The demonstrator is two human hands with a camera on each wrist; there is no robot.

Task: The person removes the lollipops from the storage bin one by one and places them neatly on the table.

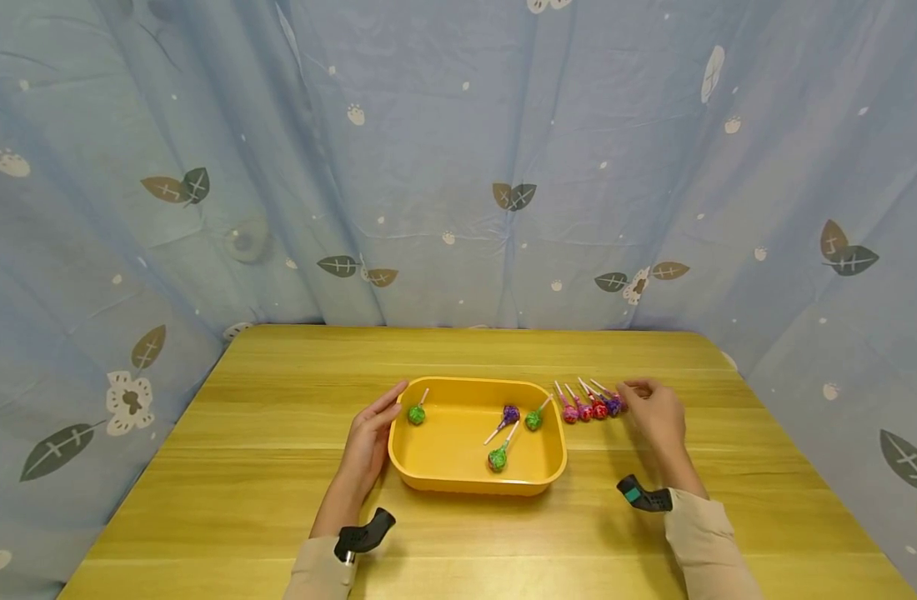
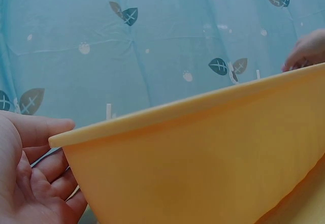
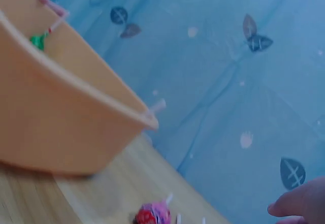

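Observation:
A yellow plastic tub (image 1: 466,485) stands on the table with several wrapped lollipops inside, among them a green lollipop (image 1: 498,458) and a purple lollipop (image 1: 510,414). My left hand (image 1: 370,437) rests on its left end, fingers stretched along the rim and wall. To the right of the tub, pink, red and purple lollipops lie side by side in a row, their sticks pointing away from me; a pink lollipop (image 1: 570,414) is at its left end. My right hand (image 1: 657,412) is low at the row's right end, fingertips at a partly hidden purplish lollipop; I cannot tell whether they pinch it.
The wooden table (image 1: 278,467) reaches back to a blue patterned curtain (image 1: 443,167), which also hangs at both sides. One green lollipop (image 1: 534,420) leans in the tub's right end, its stick poking over the rim. A black camera mount sits on each wrist.

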